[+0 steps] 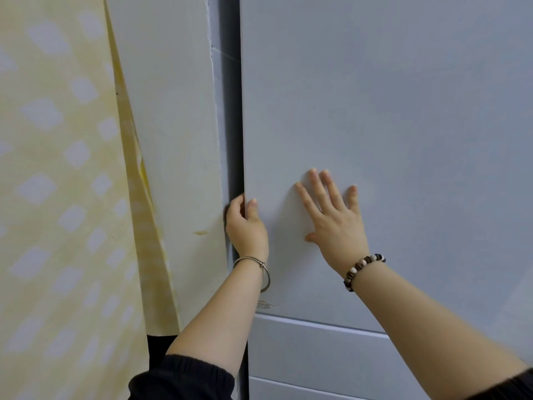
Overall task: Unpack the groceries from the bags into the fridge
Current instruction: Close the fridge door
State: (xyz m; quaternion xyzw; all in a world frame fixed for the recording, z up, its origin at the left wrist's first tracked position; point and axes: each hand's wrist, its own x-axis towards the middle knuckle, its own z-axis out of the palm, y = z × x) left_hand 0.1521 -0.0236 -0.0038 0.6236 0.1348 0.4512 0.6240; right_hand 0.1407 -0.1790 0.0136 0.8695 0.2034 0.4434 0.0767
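The pale grey fridge door (403, 125) fills the right of the head view and looks closed. My left hand (245, 223) grips the door's left edge, fingers curled into the dark gap beside it and thumb on the front. My right hand (331, 215) lies flat on the door face with fingers spread. No bags or groceries are in view.
A cream wall panel (173, 140) stands just left of the fridge, with a yellow patterned curtain (57, 197) further left. Below the door, a lower fridge drawer front (317, 350) shows.
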